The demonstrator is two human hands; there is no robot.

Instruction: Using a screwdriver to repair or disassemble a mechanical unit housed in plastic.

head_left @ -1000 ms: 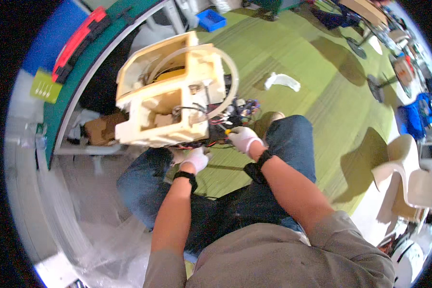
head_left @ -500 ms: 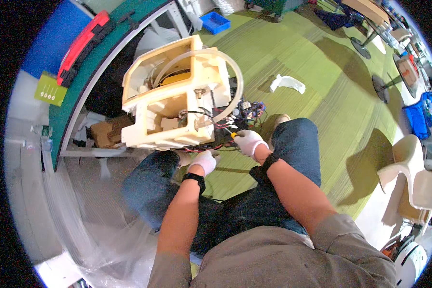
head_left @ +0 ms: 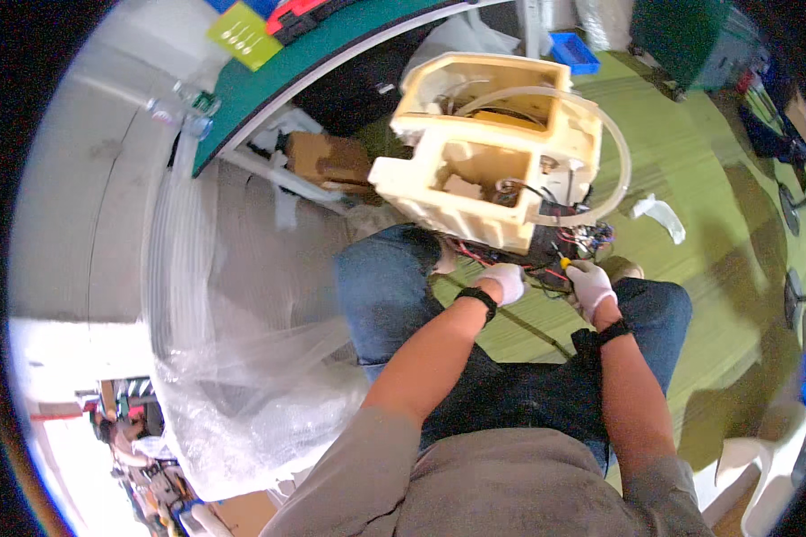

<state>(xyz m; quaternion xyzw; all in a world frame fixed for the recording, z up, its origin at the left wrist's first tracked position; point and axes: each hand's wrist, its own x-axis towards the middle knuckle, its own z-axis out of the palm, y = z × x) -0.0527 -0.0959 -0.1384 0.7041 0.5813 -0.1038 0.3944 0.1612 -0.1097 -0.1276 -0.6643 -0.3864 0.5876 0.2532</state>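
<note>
A cream plastic machine housing point(head_left: 488, 215) with two open compartments stands on the floor before my knees. A pale flexible hose point(head_left: 625, 152) arches over its right side. Beside the hose's lower end lies a cluster of wires and small electrical parts point(head_left: 593, 237). In a white glove, my right hand point(head_left: 591, 288) is closed round a yellow-handled screwdriver point(head_left: 565, 263), its shaft pointing at the dark base below the housing. My left hand point(head_left: 505, 283), also gloved, has curled fingers by the red and black wires point(head_left: 471, 254) along the near edge; what they pinch is hidden.
On the left a green-topped table point(head_left: 242, 112) carries a red case point(head_left: 300, 18). Under it sits a cardboard box point(head_left: 327, 161). Clear plastic wrapping point(head_left: 242, 403) spreads to my left. A white curved piece point(head_left: 660, 217) and a blue bin point(head_left: 575, 55) lie on the green floor.
My view has swung left, so the housing and both hands appear farther right in the picture. The screwdriver stays in my right hand, and my left hand stays by the near edge.
</note>
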